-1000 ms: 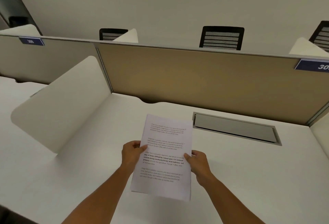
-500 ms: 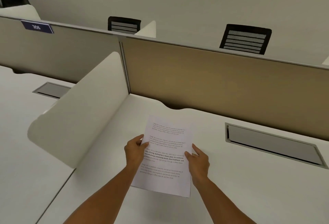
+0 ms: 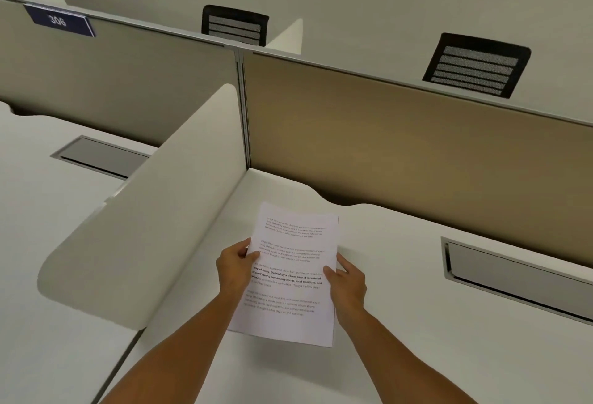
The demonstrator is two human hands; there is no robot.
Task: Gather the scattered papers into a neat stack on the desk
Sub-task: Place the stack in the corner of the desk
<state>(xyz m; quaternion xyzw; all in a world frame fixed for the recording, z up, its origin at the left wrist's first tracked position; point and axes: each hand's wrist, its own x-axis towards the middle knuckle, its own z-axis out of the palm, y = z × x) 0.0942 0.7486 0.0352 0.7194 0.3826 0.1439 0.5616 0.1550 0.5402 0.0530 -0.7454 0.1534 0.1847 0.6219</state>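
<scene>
A stack of white printed papers point(image 3: 288, 262) is held a little above the white desk point(image 3: 417, 323), its shadow falling on the desktop below. My left hand point(image 3: 236, 267) grips the stack's left edge, thumb on the top sheet. On the right edge my right hand point(image 3: 348, 281) holds it the same way. The sheets lie squared up, text facing me, top edge slightly curled. No loose paper lies elsewhere on the desk.
A white curved side divider point(image 3: 154, 220) stands just left of the papers. The tan back panel point(image 3: 401, 146) closes the desk's far side. A grey cable tray point(image 3: 513, 272) is set into the desk at right; another point(image 3: 96, 156) is in the neighbouring desk.
My view has swung left, so the stack and both hands now sit close to the side divider. Both hands keep the same hold on the papers.
</scene>
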